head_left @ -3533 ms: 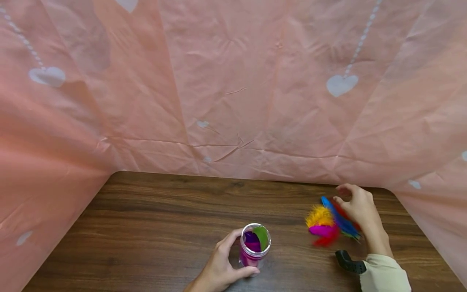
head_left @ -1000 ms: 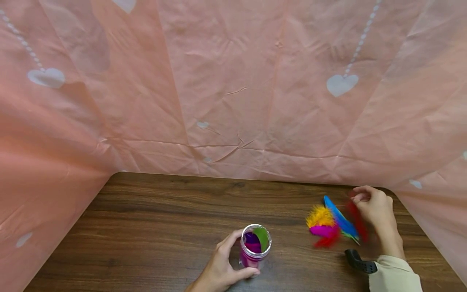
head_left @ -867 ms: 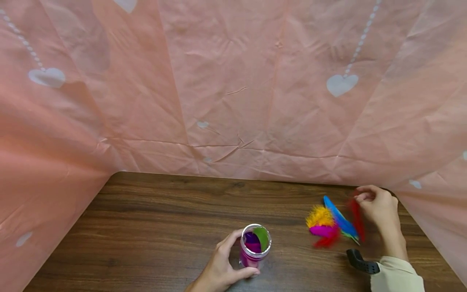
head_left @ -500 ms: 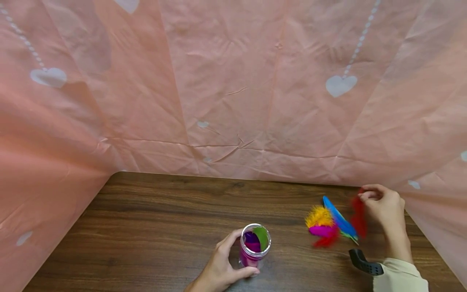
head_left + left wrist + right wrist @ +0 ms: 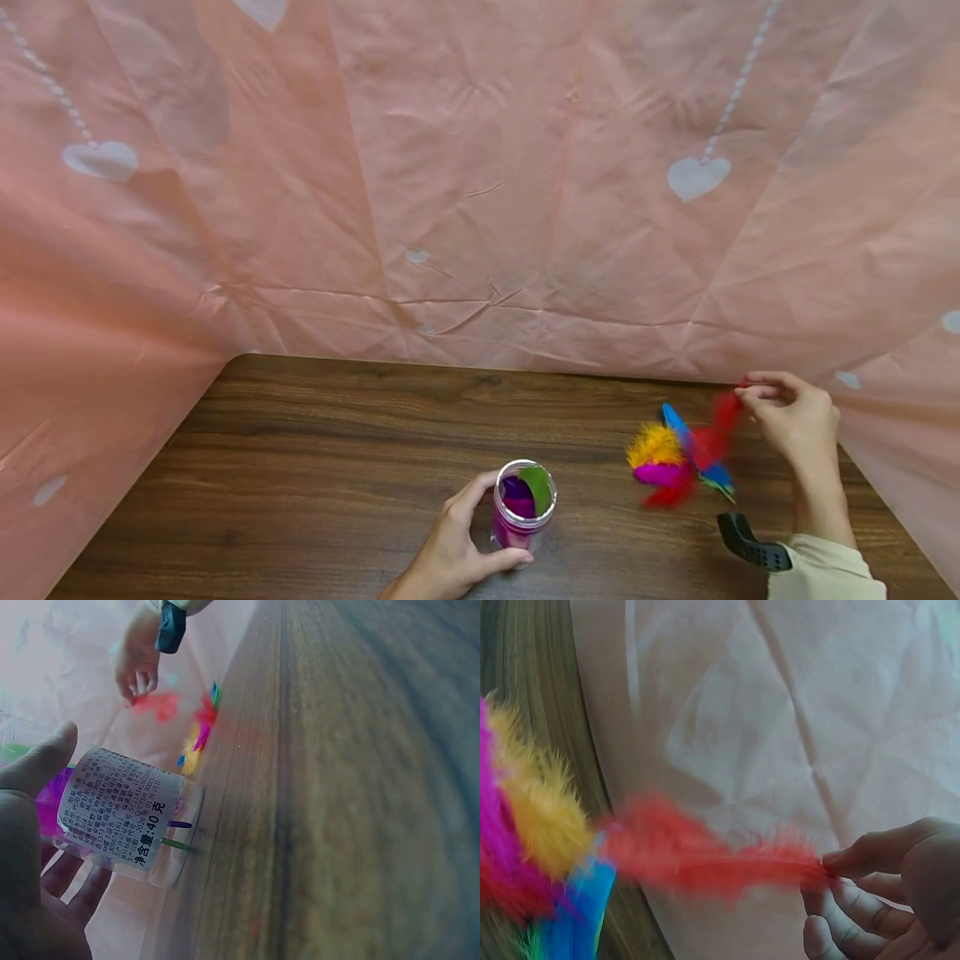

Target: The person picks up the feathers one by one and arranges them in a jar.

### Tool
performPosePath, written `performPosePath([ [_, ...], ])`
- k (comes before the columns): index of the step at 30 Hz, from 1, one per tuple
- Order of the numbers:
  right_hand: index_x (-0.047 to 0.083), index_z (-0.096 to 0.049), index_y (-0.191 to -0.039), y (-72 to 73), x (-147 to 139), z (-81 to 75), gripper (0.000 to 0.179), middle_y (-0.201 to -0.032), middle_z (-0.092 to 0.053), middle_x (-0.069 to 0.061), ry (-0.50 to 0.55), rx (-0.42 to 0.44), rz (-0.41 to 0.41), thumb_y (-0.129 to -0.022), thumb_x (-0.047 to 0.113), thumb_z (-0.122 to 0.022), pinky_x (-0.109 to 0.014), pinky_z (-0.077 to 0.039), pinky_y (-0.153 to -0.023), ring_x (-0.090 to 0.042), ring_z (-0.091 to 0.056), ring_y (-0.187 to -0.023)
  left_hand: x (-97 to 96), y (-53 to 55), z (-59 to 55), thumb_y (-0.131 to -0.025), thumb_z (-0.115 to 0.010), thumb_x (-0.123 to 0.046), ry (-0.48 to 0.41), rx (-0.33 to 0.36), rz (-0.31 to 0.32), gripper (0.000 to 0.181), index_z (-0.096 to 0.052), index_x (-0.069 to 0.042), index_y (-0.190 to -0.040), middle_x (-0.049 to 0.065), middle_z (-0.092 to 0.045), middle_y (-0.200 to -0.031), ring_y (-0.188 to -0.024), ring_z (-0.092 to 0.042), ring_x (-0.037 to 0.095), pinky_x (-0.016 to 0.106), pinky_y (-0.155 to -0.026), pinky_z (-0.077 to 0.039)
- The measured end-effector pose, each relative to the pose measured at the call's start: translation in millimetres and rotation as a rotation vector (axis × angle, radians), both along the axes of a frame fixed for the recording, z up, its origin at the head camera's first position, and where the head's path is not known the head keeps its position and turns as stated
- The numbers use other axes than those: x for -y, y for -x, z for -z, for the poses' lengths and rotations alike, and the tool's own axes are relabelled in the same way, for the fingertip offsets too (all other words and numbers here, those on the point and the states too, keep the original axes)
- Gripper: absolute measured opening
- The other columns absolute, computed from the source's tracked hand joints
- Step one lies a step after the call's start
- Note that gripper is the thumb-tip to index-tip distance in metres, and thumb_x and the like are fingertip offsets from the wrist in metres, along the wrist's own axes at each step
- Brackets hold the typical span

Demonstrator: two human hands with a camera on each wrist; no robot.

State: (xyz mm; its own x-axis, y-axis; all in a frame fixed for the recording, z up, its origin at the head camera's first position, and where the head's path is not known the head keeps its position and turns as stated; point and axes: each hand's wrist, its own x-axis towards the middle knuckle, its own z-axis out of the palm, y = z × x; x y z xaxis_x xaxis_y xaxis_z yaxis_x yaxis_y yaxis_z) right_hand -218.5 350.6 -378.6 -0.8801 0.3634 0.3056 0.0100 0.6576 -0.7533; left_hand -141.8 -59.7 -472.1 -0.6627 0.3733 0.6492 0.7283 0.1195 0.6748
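The left hand (image 5: pixel 453 537) was curled round the side of a clear jar (image 5: pixel 516 528), thumb on the near side, fingers on the far side. The jar stood upright on the tabletop (image 5: pixel 322 475), a brown, streaky wood-grain surface. Its round mouth was uncovered, with a shiny rim, and a purple feather (image 5: pixel 517 497) and a green feather (image 5: pixel 538 490) showed inside; in the left wrist view their thin quill ends reached down near the jar's base. That view also showed a white label (image 5: pixel 120 806) in small black Chinese print, mostly too blurred to read, with one large line legible: 净含量:40 克.

Further right, on the tabletop, lay a loose cluster: a fluffy yellow feather (image 5: pixel 654 446), a smooth magenta feather (image 5: pixel 660 475) just below it, a soft red feather (image 5: pixel 671 493) touching that, and a long, narrow blue feather (image 5: pixel 718 477) slanting beside them. A second red feather (image 5: pixel 722 421), downy and blurred, passed in front of the blue one in the head view; its end was pinched between thumb and fingertips of the right hand (image 5: pixel 802 421), the other fingers loosely bent. Below that hand, a black perforated plastic piece (image 5: pixel 750 547) jutted from a pale sleeve (image 5: pixel 821 571).
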Motion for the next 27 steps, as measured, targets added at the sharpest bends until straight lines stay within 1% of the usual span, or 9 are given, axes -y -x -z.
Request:
performPosePath([
  [2, -0.004, -0.07, -0.111, -1.5, 3.2, -2.2, 0.023, -0.068, -0.06, 0.037, 0.083, -0.008, -0.033, -0.095, 0.013, -0.073, -0.011, -0.049, -0.054, 0.014, -0.061, -0.06, -0.1, -0.2, 0.4, -0.07, -0.096, -0.009, -0.003, 0.001, 0.001, 0.088, -0.051, -0.009, -0.145, 0.007, -0.067, -0.13, -0.118, -0.065, 0.019, 0.034, -0.102, -0.052],
  [4, 0.0, -0.071, -0.108, -2.8, 6.7, -4.4, 0.017, -0.07, -0.064, 0.032, 0.15, -0.02, -0.063, -0.095, 0.011, -0.074, -0.012, -0.052, -0.056, 0.011, -0.065, -0.062, -0.2, -0.5, 0.9, -0.07, -0.097, -0.008, -0.005, 0.0, -0.002, 0.087, -0.051, -0.009, -0.145, 0.007, -0.068, -0.13, -0.118, -0.065, 0.019, 0.033, -0.102, -0.052],
  [6, 0.003, -0.072, -0.106, -4.0, 10.4, -6.3, 0.013, -0.071, -0.066, 0.028, 0.189, -0.031, -0.083, -0.095, 0.01, -0.074, -0.012, -0.053, -0.058, 0.008, -0.066, -0.063, -0.2, -0.7, 1.4, -0.069, -0.097, -0.008, -0.006, -0.004, -0.008, 0.087, -0.052, -0.01, -0.144, 0.006, -0.068, -0.13, -0.118, -0.065, 0.018, 0.033, -0.103, -0.051],
  [12, 0.003, -0.072, -0.103, -6.4, 20.0, -10.7, 0.011, -0.07, -0.067, 0.026, 0.211, -0.059, -0.081, -0.093, 0.007, -0.075, -0.013, -0.054, -0.058, 0.006, -0.067, -0.062, -0.4, -0.6, 1.7, -0.069, -0.097, -0.008, -0.01, -0.012, -0.012, 0.087, -0.052, -0.009, -0.144, 0.006, -0.068, -0.128, -0.116, -0.066, 0.018, 0.032, -0.102, -0.051],
  [17, 0.01, -0.074, -0.1, -7.9, 22.9, -11.0, 0.008, -0.07, -0.069, 0.023, 0.287, -0.056, -0.086, -0.093, 0.005, -0.075, -0.014, -0.055, -0.058, 0.003, -0.067, -0.063, -0.5, -0.6, 0.7, -0.069, -0.096, -0.006, -0.015, -0.015, -0.006, 0.087, -0.052, -0.009, -0.143, 0.006, -0.069, -0.128, -0.115, -0.066, 0.018, 0.032, -0.102, -0.051],
  [19, 0.015, -0.076, -0.096, -8.5, 24.0, -10.8, 0.012, -0.07, -0.07, 0.021, 0.359, -0.063, -0.087, -0.093, 0.003, -0.076, -0.014, -0.055, -0.058, 0.001, -0.067, -0.063, -0.5, -0.8, 0.5, -0.069, -0.096, -0.006, -0.015, -0.016, -0.005, 0.087, -0.052, -0.009, -0.143, 0.006, -0.069, -0.127, -0.115, -0.066, 0.018, 0.032, -0.102, -0.051],
  [22, 0.02, -0.077, -0.091, -9.1, 26.8, -10.4, 0.021, -0.071, -0.072, 0.017, 0.5, -0.086, -0.099, -0.092, -0.001, -0.075, -0.015, -0.055, -0.058, -0.001, -0.068, -0.063, -0.6, -1.1, 0.5, -0.069, -0.096, -0.006, -0.015, -0.016, -0.006, 0.086, -0.052, -0.009, -0.143, 0.006, -0.069, -0.127, -0.115, -0.066, 0.018, 0.032, -0.102, -0.051],
  [24, 0.02, -0.077, -0.089, -9.5, 29.1, -10.4, 0.025, -0.071, -0.073, 0.015, 0.58, -0.102, -0.108, -0.092, -0.004, -0.073, -0.015, -0.055, -0.057, -0.002, -0.069, -0.063, -0.7, -1.3, 0.6, -0.069, -0.096, -0.006, -0.014, -0.016, -0.008, 0.087, -0.052, -0.009, -0.143, 0.006, -0.069, -0.127, -0.115, -0.066, 0.018, 0.032, -0.102, -0.051],
  [27, 0.018, -0.077, -0.089, -10.0, 32.5, -11.0, 0.025, -0.072, -0.074, 0.013, 0.65, -0.111, -0.122, -0.093, -0.006, -0.072, -0.017, -0.057, -0.058, -0.003, -0.07, -0.065, -0.9, -1.5, 0.8, -0.069, -0.096, -0.008, -0.012, -0.016, -0.011, 0.086, -0.052, -0.009, -0.144, 0.006, -0.069, -0.127, -0.115, -0.066, 0.018, 0.032, -0.102, -0.051],
])
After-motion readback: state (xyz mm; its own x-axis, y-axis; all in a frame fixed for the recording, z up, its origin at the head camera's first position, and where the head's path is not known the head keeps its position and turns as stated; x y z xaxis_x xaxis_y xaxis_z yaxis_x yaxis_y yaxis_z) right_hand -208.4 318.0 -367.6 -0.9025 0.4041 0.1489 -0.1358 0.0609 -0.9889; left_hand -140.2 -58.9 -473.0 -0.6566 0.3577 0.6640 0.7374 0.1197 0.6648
